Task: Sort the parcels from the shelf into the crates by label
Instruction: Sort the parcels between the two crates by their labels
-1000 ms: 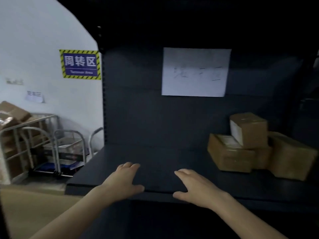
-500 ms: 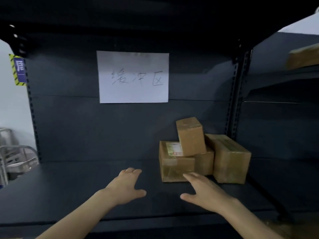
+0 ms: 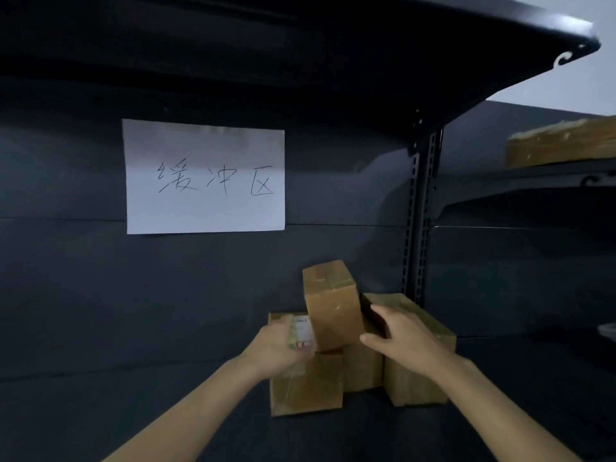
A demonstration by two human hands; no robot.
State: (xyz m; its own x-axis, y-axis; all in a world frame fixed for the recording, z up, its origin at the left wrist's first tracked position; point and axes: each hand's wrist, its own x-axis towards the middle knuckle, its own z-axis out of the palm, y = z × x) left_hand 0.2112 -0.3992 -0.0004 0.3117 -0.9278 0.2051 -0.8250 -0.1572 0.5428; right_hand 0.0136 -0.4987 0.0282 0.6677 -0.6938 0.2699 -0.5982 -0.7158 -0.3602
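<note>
Several brown cardboard parcels huddle on the dark shelf board [image 3: 133,411]. A small top parcel [image 3: 333,315] stands tilted on the others. Below it on the left lies a parcel with a white label [image 3: 306,385], on the right a longer parcel [image 3: 416,385], and a low one [image 3: 361,368] sits between them. My left hand [image 3: 280,345] rests on the labelled parcel, its fingertips against the top parcel's left side. My right hand [image 3: 396,331] touches the top parcel's right side with spread fingers, thumb near its lower front corner.
A white paper sign [image 3: 205,176] with handwriting hangs on the shelf's back panel. The upper shelf board [image 3: 333,61] overhangs closely. A slotted upright post [image 3: 418,228] stands right of the parcels. Another parcel [image 3: 560,141] lies on the neighbouring bay's higher shelf.
The view swung right and closer to the parcels. Both hands moved forward from the bare shelf board to either side of the top parcel.
</note>
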